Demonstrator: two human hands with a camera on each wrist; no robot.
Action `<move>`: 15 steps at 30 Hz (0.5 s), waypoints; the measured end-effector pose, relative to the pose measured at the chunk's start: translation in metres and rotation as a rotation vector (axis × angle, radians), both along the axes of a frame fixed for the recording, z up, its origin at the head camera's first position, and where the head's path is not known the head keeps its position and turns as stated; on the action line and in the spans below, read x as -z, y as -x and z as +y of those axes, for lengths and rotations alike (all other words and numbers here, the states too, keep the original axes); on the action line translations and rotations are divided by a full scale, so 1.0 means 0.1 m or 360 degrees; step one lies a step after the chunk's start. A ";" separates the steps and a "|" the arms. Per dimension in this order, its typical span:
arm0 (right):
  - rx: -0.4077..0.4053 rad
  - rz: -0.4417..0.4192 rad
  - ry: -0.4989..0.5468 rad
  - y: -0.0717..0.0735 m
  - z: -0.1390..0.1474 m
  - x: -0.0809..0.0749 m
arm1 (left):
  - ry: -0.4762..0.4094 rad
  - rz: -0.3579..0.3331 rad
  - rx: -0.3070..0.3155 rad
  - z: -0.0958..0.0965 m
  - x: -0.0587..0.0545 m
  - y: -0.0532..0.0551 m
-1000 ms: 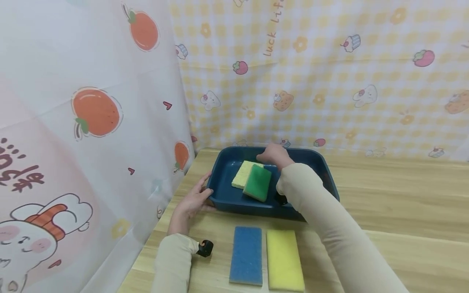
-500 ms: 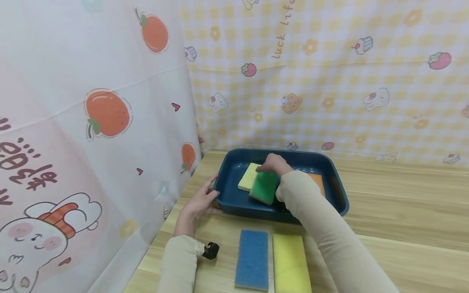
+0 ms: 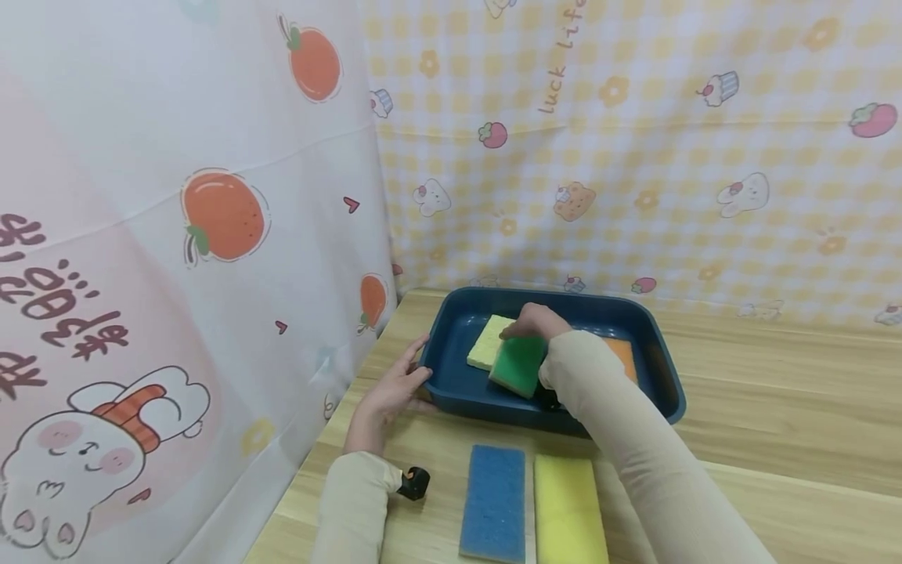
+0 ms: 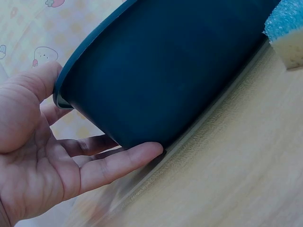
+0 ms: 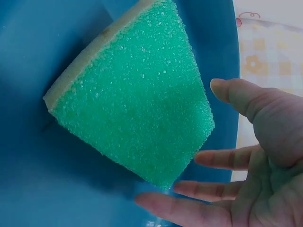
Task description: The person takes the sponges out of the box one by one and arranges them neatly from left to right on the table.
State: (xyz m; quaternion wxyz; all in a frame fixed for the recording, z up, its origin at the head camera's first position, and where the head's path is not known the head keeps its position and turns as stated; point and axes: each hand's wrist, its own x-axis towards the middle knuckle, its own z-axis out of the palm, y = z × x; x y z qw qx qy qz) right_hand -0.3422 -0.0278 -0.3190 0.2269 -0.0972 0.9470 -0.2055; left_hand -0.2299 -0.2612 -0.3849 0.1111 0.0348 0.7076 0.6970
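In the head view my left hand is at the left end of a dark blue tray. Its thumb meets the rim while the fingers lie against the outer wall and low by the base, as the left wrist view shows. Inside the tray, a green-topped sponge leans partly on a pale yellow sponge. Over the green sponge's far edge is my right hand. The right wrist view shows its fingers spread and fairly straight, fingertips right at the sponge's corner, the thumb apart from it.
An orange sponge lies in the tray's right part, partly behind my right sleeve. In front of the tray, a blue sponge and a yellow sponge lie side by side on the wooden table. Printed curtains stand behind and left.
My right hand has come back and down from behind the green sponge to its far edge. The orange sponge has come into view. The whole scene shifts rightward; my left hand stays on the tray.
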 end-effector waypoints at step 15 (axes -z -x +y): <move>-0.0068 -0.0106 -0.0002 0.02 -0.02 0.04 | 0.0013 -0.0020 0.0036 0.03 -0.16 -0.08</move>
